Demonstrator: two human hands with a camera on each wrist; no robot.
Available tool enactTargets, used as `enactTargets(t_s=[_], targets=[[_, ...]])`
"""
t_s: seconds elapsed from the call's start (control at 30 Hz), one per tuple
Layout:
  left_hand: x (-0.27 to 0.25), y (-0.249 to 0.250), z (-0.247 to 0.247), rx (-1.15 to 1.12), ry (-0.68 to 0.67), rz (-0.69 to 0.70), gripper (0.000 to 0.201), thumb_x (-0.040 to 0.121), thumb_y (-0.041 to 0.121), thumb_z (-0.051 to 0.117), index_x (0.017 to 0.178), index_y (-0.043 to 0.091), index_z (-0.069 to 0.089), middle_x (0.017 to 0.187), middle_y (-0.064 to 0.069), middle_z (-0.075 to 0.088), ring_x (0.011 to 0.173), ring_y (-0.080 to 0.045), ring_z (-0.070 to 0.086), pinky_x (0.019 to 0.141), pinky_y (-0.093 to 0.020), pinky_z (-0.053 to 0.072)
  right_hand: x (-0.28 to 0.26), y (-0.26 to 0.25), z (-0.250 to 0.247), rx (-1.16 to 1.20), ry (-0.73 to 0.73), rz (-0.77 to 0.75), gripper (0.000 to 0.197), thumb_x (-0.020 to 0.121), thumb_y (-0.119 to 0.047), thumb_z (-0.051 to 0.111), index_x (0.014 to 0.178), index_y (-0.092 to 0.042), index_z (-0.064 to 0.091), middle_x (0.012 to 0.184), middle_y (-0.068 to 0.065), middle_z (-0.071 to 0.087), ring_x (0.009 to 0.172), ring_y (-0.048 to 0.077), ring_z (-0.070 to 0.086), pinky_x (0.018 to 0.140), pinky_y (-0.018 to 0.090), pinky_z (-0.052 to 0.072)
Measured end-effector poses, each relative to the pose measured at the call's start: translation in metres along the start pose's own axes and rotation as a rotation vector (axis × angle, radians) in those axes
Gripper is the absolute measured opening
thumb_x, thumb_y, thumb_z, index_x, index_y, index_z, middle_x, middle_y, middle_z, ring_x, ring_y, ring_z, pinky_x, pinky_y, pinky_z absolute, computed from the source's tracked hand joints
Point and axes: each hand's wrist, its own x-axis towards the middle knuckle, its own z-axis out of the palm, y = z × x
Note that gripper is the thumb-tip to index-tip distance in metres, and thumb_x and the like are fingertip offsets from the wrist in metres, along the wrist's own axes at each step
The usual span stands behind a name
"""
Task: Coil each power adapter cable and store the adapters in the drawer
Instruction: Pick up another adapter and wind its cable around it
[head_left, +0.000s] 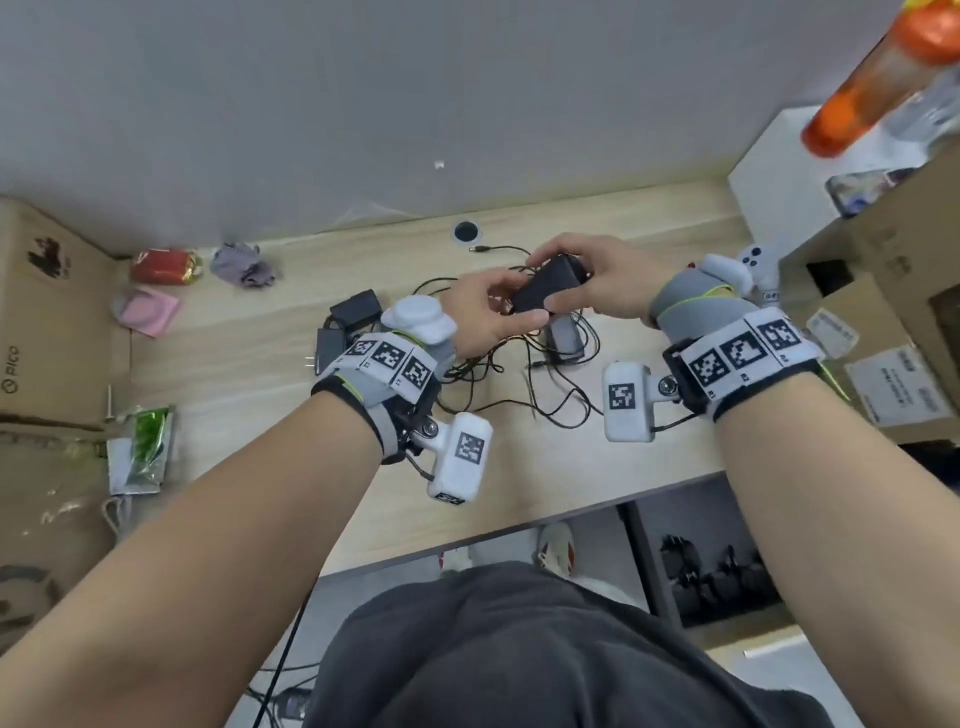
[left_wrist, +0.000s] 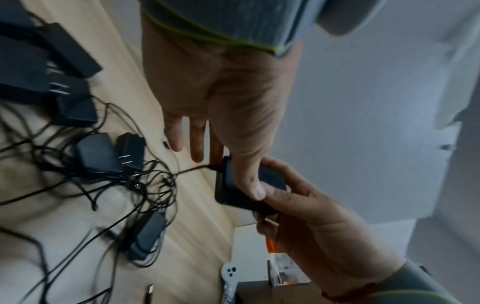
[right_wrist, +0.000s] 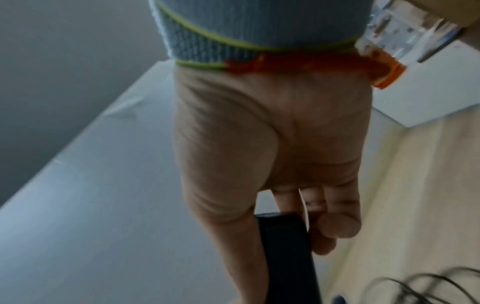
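Note:
A black power adapter (head_left: 543, 288) is lifted just above the wooden desk (head_left: 519, 493), held between both hands. My left hand (head_left: 511, 304) pinches its near end, thumb on top in the left wrist view (left_wrist: 237, 176). My right hand (head_left: 558, 280) grips the far end, and its fingers wrap the adapter (right_wrist: 285, 267) in the right wrist view. The adapter's cable (left_wrist: 192, 169) trails down into a tangle of black cables (head_left: 498, 374). Several other adapters (head_left: 356, 309) lie in that tangle. Below the desk's edge, an open compartment (head_left: 717, 571) holds dark objects.
Cardboard boxes stand at the left (head_left: 52, 338) and right (head_left: 883, 312). A white controller (head_left: 758, 260) lies by the right box, with an orange bottle (head_left: 857, 104) above. A red packet (head_left: 163, 265), crumpled cloth (head_left: 241, 265) and a green packet (head_left: 148, 436) sit at the left.

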Motion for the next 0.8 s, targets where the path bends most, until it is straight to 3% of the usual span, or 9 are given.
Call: enactTargets(t_s=[0.1, 0.23, 0.33, 0.47, 0.53, 0.6, 0.67, 0.73, 0.8], targets=[[-0.007, 0.039, -0.004, 0.007, -0.024, 0.081, 0.043, 0.081, 0.046, 0.075, 0.112, 0.018, 0.064, 0.092, 0.003, 0.071, 0.08, -0.011, 0.065, 0.08, -0.033, 0.052, -0.018, -0.027, -0.029, 0.12, 0.036, -0.132, 0.054, 0.087, 0.001, 0.067, 0.132, -0.024, 0.051, 0.087, -0.002, 0.068, 0.064, 0.002, 0.057, 0.056, 0.014, 0.042], [-0.011, 0.077, -0.012, -0.118, 0.049, 0.042, 0.044, 0.094, 0.055, 0.053, 0.112, 0.015, 0.059, 0.091, -0.008, 0.074, 0.078, -0.02, 0.071, 0.085, -0.051, 0.055, -0.021, -0.046, -0.053, 0.24, 0.127, -0.234, 0.063, 0.089, -0.008, 0.068, 0.14, -0.031, 0.037, 0.094, 0.021, 0.068, 0.075, 0.021, 0.053, 0.064, 0.026, 0.046], [-0.017, 0.107, -0.019, -0.249, 0.172, 0.041, 0.039, 0.101, 0.048, 0.047, 0.117, 0.013, 0.055, 0.095, -0.008, 0.07, 0.075, -0.022, 0.07, 0.086, -0.047, 0.056, -0.024, -0.058, -0.058, 0.327, 0.161, -0.271, 0.056, 0.092, -0.013, 0.066, 0.139, -0.023, 0.038, 0.094, 0.012, 0.062, 0.084, 0.017, 0.059, 0.074, 0.026, 0.05], [-0.024, 0.137, -0.031, -0.407, 0.29, 0.071, 0.041, 0.103, 0.043, 0.043, 0.122, 0.008, 0.055, 0.097, -0.007, 0.069, 0.08, -0.021, 0.07, 0.085, -0.047, 0.057, -0.018, -0.058, -0.036, 0.263, -0.066, -0.232, 0.032, 0.092, -0.021, 0.067, 0.121, -0.015, 0.056, 0.108, 0.004, 0.069, 0.099, 0.014, 0.065, 0.092, 0.025, 0.047], [-0.029, 0.153, -0.036, -0.449, 0.31, 0.093, 0.042, 0.105, 0.043, 0.038, 0.116, 0.006, 0.054, 0.087, -0.008, 0.065, 0.074, -0.024, 0.067, 0.083, -0.046, 0.056, -0.014, -0.056, -0.021, 0.158, -0.163, -0.222, 0.034, 0.091, -0.035, 0.067, 0.114, -0.011, 0.065, 0.114, 0.004, 0.072, 0.111, 0.016, 0.064, 0.105, 0.03, 0.041], [-0.033, 0.166, -0.042, -0.488, 0.325, 0.102, 0.041, 0.105, 0.046, 0.036, 0.107, 0.009, 0.053, 0.074, -0.005, 0.058, 0.063, -0.023, 0.062, 0.072, -0.04, 0.056, -0.014, -0.057, -0.012, 0.135, -0.21, -0.192, 0.035, 0.092, -0.038, 0.064, 0.092, -0.004, 0.068, 0.094, 0.012, 0.074, 0.089, 0.02, 0.066, 0.095, 0.03, 0.045], [-0.033, 0.169, -0.049, -0.448, 0.35, 0.082, 0.039, 0.104, 0.049, 0.037, 0.099, 0.012, 0.051, 0.065, -0.001, 0.046, 0.048, -0.017, 0.048, 0.056, -0.033, 0.048, -0.013, -0.059, -0.011, 0.173, -0.185, -0.166, 0.039, 0.085, -0.045, 0.069, 0.071, -0.01, 0.062, 0.069, 0.018, 0.057, 0.06, 0.023, 0.052, 0.068, 0.032, 0.046], [-0.029, 0.162, -0.058, -0.315, 0.388, 0.041, 0.037, 0.102, 0.051, 0.04, 0.092, 0.016, 0.049, 0.061, 0.0, 0.04, 0.042, -0.013, 0.035, 0.051, -0.028, 0.037, -0.013, -0.062, -0.018, 0.161, -0.094, -0.146, 0.042, 0.079, -0.047, 0.075, 0.062, -0.015, 0.054, 0.059, 0.008, 0.045, 0.05, 0.017, 0.037, 0.052, 0.029, 0.037], [-0.027, 0.149, -0.063, -0.155, 0.418, 0.005, 0.037, 0.101, 0.051, 0.042, 0.087, 0.017, 0.048, 0.06, 0.0, 0.04, 0.04, -0.012, 0.034, 0.05, -0.026, 0.035, -0.014, -0.065, -0.03, 0.127, -0.048, -0.138, 0.041, 0.083, -0.038, 0.075, 0.059, -0.016, 0.049, 0.047, -0.006, 0.038, 0.045, 0.012, 0.031, 0.047, 0.025, 0.03]])
